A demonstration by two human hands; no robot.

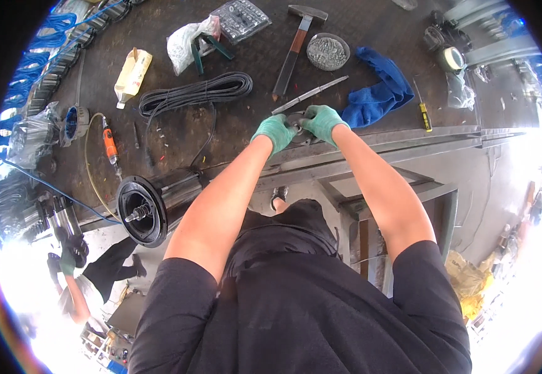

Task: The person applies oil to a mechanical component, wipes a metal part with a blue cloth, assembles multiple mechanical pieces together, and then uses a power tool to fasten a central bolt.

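Both my hands wear pale green gloves and meet at the front edge of the workbench (pixel 246 153). Between them is a dark round metal part (pixel 299 136) with a hole near its middle. My left hand (pixel 275 132) grips its left side, while the fingers of my right hand (pixel 324 122) close on the right side. Much of the part is covered by the gloves. A thin metal rod (pixel 311 93) lies just beyond my hands. To the right is a crumpled blue cloth (pixel 380 90), and farther back a hammer (pixel 297 47) rests beside a round dish of small metal pieces (pixel 328 52).
Left on the bench are a coiled black cable (pixel 196 92), an orange air tool (pixel 109 142) and a yellow-white packet (pixel 134 75). A black round-flanged assembly (pixel 140 212) overhangs the edge. A yellow-handled screwdriver (pixel 425 117) lies right. Another person (pixel 90 280) works at lower left.
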